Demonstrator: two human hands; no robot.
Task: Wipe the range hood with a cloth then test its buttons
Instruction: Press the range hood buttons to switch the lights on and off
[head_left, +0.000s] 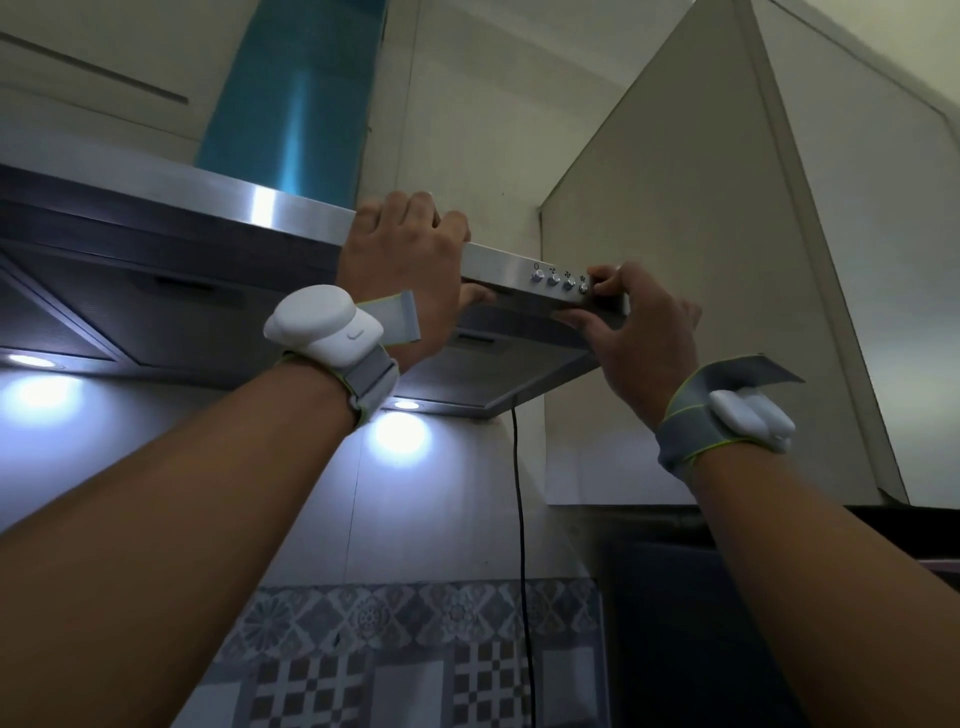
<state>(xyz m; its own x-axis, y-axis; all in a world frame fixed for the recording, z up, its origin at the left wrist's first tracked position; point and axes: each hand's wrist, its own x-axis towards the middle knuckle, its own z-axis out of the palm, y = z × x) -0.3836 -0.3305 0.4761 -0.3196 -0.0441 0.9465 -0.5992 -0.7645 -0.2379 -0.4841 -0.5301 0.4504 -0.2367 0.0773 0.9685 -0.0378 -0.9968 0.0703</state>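
Note:
The steel range hood (260, 208) runs across the upper left, its lamps lit underneath. A row of round buttons (561, 279) sits at the right end of its front strip. My left hand (405, 260) grips the front edge of the hood, fingers over the top and thumb underneath. My right hand (639, 332) holds the hood's right corner, thumb under the strip and a fingertip pressing at the rightmost button. No cloth is in view.
A blue-filmed chimney (296, 93) rises from the hood. A cream wall cabinet (701, 312) stands close to the right of the hood. A black cable (519, 519) hangs down the wall over patterned tiles (415, 649).

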